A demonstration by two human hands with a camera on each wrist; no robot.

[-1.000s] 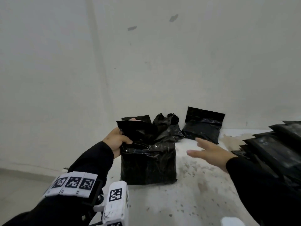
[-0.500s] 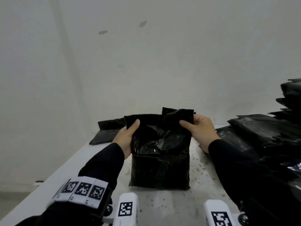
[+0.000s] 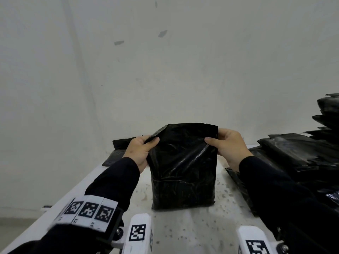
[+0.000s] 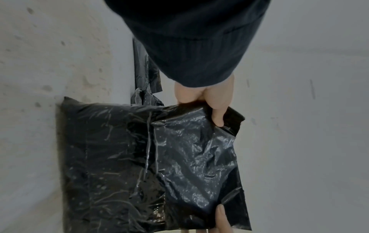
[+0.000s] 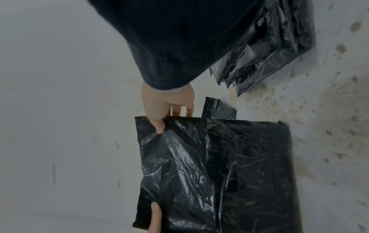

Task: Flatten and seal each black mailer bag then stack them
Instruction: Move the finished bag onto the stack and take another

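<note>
A filled black mailer bag [image 3: 183, 169] stands upright on the speckled white table [image 3: 183, 228], its open flap pulled up straight. My left hand [image 3: 142, 149] pinches the flap's left corner, thumb in front. My right hand [image 3: 224, 143] pinches the right corner the same way. In the left wrist view the left hand [image 4: 211, 102] grips the bag [image 4: 149, 165] at its top edge, and the other hand's thumb shows at the bottom. The right wrist view shows my right hand [image 5: 165, 108] pinching the bag [image 5: 219, 173] at its flap corner.
A tall pile of black mailer bags [image 3: 302, 153] fills the table's right side, seen also as bags [image 5: 269, 47] in the right wrist view. Another black bag [image 3: 119, 151] lies at the far left by the wall. The table's left edge runs diagonally below my left sleeve.
My right hand came in from open air and took the flap's right corner. Both hands have pulled the crumpled top up into a flat, straight flap.
</note>
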